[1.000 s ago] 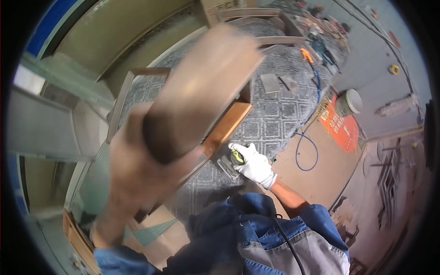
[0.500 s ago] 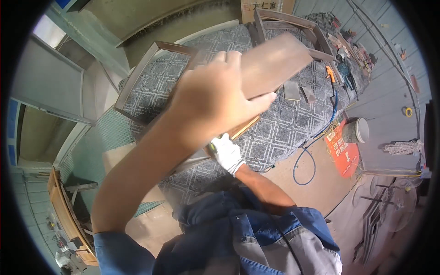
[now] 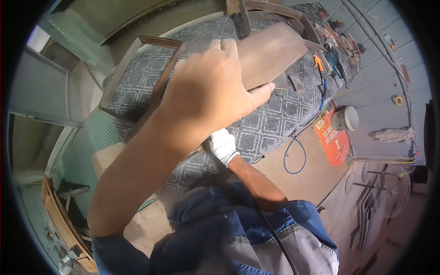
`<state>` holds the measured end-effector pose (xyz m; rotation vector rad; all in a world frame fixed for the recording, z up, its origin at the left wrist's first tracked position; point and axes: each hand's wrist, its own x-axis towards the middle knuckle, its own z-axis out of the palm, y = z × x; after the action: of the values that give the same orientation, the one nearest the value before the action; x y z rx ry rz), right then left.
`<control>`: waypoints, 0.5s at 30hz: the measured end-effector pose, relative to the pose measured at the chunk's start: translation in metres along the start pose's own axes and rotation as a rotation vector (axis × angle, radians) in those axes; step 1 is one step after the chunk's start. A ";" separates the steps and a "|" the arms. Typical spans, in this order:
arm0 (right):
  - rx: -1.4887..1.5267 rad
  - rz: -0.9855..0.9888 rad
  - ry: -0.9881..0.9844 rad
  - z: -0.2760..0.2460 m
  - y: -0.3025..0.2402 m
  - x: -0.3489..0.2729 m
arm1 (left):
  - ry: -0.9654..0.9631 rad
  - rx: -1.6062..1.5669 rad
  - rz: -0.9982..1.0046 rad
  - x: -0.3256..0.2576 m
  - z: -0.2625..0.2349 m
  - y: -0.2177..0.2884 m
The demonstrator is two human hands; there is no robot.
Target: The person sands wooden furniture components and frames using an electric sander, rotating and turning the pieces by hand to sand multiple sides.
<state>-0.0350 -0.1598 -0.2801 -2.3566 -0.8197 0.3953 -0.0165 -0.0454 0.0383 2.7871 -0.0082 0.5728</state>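
My left hand (image 3: 208, 87) is bare and wrapped round the near end of a flat brown wooden board (image 3: 270, 55). Its thumb presses along the board's lower edge, and the board points away to the upper right above a carpet-covered bench. Below my left forearm is my right hand (image 3: 223, 145) in a white glove. Its fingers are hidden behind that forearm, so whether they grip anything does not show. To the left of my left hand, an open brown wooden frame (image 3: 123, 68) lies on the patterned grey carpet (image 3: 261, 130).
Another brown frame (image 3: 302, 23) lies at the far end of the bench, near hand tools. An orange air gun (image 3: 317, 62) on a blue hose (image 3: 293, 170) rests at the right edge. Beyond stand a bucket (image 3: 350, 118) and a red sign (image 3: 333, 146). A cardboard piece (image 3: 105, 158) sits at left.
The whole view has shifted slightly. My left hand still holds the board, now less blurred. My right hand's fingers and a yellowish wood strip have gone out of sight behind my left forearm.
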 end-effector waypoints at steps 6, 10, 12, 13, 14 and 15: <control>-0.026 0.056 -0.195 0.009 -0.032 -0.003 | -0.005 -0.017 0.006 0.000 0.003 0.002; -0.089 0.024 -0.263 0.026 -0.027 0.005 | -0.021 -0.028 -0.012 0.000 0.001 0.006; 0.016 -0.021 0.006 0.031 -0.006 0.015 | -0.061 -0.063 -0.021 0.003 0.002 0.011; 0.034 -0.099 0.156 0.032 -0.013 0.023 | -0.087 -0.052 -0.057 0.002 -0.007 0.009; 0.067 -0.073 0.197 0.036 0.008 0.033 | -0.089 -0.049 -0.057 0.005 -0.011 0.010; 0.053 -0.003 0.181 0.036 0.032 0.039 | -0.162 -0.078 -0.097 0.008 -0.015 0.011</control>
<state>-0.0068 -0.1394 -0.3310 -2.3023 -0.7182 0.1960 -0.0158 -0.0510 0.0582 2.7322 0.0682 0.3152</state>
